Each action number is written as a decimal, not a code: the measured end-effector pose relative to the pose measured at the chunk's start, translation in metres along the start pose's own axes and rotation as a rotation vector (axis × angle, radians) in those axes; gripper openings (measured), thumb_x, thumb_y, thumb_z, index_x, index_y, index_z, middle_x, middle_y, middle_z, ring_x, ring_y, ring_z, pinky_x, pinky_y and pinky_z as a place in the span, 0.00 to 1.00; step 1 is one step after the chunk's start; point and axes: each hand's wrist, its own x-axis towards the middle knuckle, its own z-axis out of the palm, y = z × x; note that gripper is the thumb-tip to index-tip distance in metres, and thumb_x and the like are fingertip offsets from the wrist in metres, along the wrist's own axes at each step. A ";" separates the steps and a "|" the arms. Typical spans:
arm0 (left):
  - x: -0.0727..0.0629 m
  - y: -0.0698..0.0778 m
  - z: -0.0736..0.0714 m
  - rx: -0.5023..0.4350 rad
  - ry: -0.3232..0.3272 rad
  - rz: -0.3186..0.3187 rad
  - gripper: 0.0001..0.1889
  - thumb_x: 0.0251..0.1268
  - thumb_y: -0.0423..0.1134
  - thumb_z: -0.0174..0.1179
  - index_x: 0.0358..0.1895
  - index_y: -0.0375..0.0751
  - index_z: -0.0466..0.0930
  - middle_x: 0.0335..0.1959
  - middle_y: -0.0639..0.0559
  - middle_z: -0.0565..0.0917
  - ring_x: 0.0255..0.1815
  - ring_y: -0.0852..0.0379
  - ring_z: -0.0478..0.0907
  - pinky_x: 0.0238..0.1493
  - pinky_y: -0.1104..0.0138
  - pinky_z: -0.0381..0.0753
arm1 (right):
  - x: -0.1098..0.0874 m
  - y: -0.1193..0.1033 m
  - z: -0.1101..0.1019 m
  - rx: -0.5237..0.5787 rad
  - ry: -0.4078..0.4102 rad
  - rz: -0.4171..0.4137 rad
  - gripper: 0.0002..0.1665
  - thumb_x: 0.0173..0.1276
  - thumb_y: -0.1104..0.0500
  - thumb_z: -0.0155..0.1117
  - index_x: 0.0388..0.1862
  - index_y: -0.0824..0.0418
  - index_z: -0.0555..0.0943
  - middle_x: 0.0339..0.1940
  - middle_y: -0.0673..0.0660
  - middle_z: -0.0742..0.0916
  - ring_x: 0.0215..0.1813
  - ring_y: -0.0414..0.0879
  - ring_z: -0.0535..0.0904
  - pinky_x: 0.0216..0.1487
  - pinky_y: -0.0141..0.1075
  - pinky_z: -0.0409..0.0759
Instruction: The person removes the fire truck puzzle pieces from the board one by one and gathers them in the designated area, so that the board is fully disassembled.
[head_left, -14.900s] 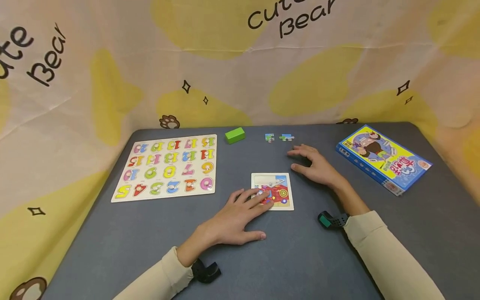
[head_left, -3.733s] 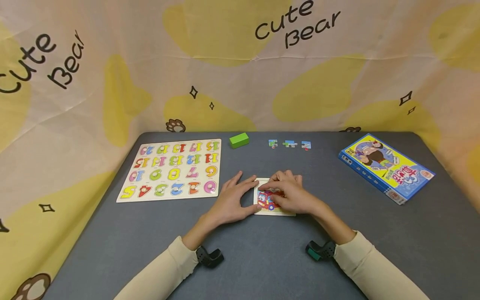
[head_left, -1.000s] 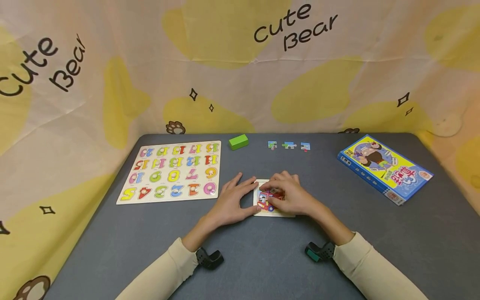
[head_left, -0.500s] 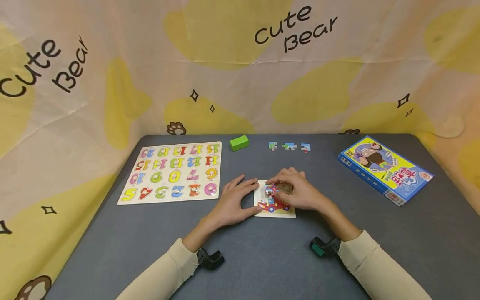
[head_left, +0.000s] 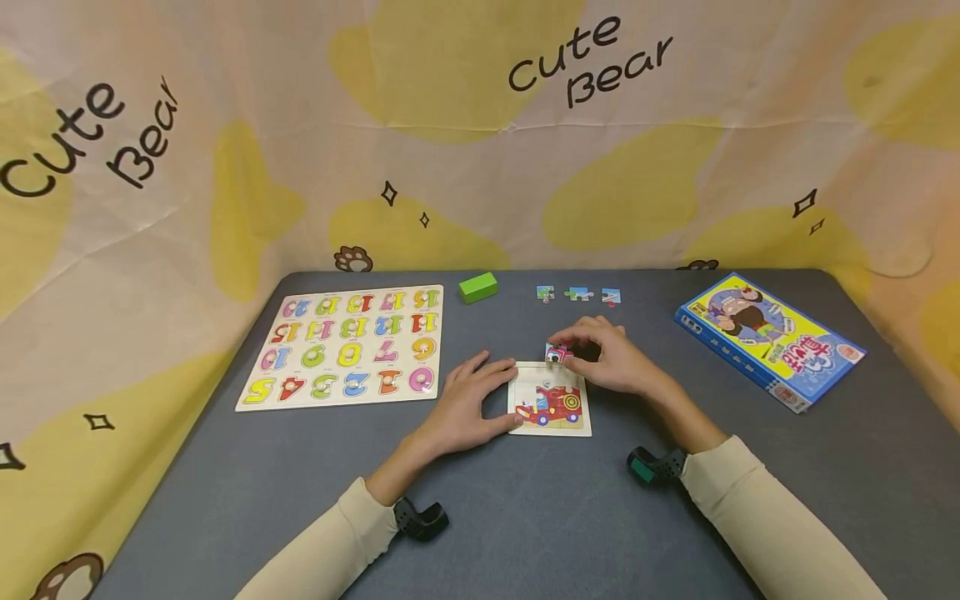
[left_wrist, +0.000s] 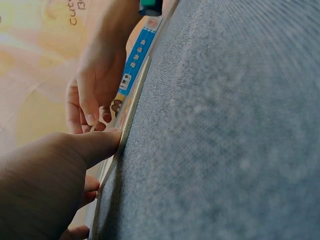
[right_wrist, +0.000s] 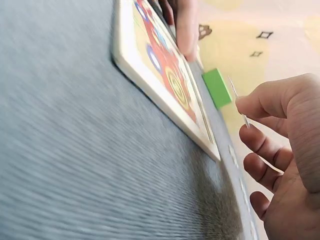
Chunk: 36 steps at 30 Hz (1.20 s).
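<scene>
My right hand (head_left: 611, 358) pinches a small puzzle piece (head_left: 556, 353) between thumb and fingers, just above the far edge of a small wooden puzzle board (head_left: 587, 431). In the right wrist view the piece (right_wrist: 239, 102) shows edge-on, lifted over the board. Pink, white and black print is on its face. The board shows a red vehicle, with bare wood above it. My left hand (head_left: 472, 408) rests at the board's left side, thumb on the near corner and straight fingers at the far corner. The left wrist view shows that thumb on the rim (left_wrist: 120, 142).
Three loose puzzle pieces (head_left: 578, 294) lie in a row behind the board. Near them is a green block (head_left: 478, 287). A number puzzle board (head_left: 341, 337) lies at the left, a blue and yellow box (head_left: 772, 337) at the right. A printed curtain (head_left: 450, 150) hangs behind.
A third loose piece has joined the back row since the oldest frame. In the last second my right hand has lifted a piece off the picture and moved it away from me. The left hand stays put.
</scene>
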 end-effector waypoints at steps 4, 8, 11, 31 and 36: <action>0.000 0.001 -0.001 -0.012 0.004 0.005 0.36 0.63 0.51 0.69 0.73 0.45 0.72 0.77 0.52 0.70 0.84 0.40 0.51 0.78 0.37 0.46 | 0.009 0.007 -0.003 -0.028 -0.003 0.034 0.18 0.64 0.63 0.71 0.54 0.55 0.88 0.39 0.54 0.84 0.44 0.50 0.71 0.48 0.46 0.52; -0.001 0.002 -0.001 -0.018 0.006 0.010 0.36 0.63 0.50 0.69 0.73 0.43 0.73 0.77 0.51 0.70 0.84 0.38 0.51 0.78 0.37 0.46 | 0.015 0.013 -0.004 -0.044 -0.020 0.057 0.18 0.66 0.61 0.70 0.55 0.55 0.87 0.41 0.55 0.85 0.46 0.50 0.72 0.48 0.46 0.52; -0.001 0.002 -0.001 -0.018 0.002 0.007 0.36 0.63 0.51 0.69 0.73 0.44 0.72 0.77 0.51 0.70 0.84 0.39 0.51 0.78 0.37 0.46 | 0.019 0.018 -0.005 -0.047 -0.028 0.050 0.18 0.66 0.62 0.70 0.55 0.56 0.87 0.42 0.56 0.86 0.45 0.50 0.73 0.47 0.46 0.52; 0.000 0.003 -0.002 0.018 -0.022 -0.008 0.37 0.64 0.53 0.67 0.75 0.45 0.71 0.78 0.53 0.69 0.84 0.41 0.50 0.80 0.39 0.45 | 0.033 0.029 -0.008 -0.033 -0.027 0.028 0.20 0.62 0.62 0.76 0.53 0.62 0.87 0.45 0.59 0.88 0.44 0.52 0.74 0.48 0.41 0.64; 0.001 0.006 -0.004 0.024 -0.027 -0.008 0.36 0.64 0.52 0.68 0.74 0.44 0.72 0.77 0.51 0.70 0.84 0.39 0.51 0.79 0.38 0.46 | 0.033 0.029 -0.008 -0.092 -0.050 0.047 0.20 0.61 0.59 0.76 0.53 0.58 0.88 0.46 0.57 0.87 0.45 0.51 0.73 0.48 0.43 0.59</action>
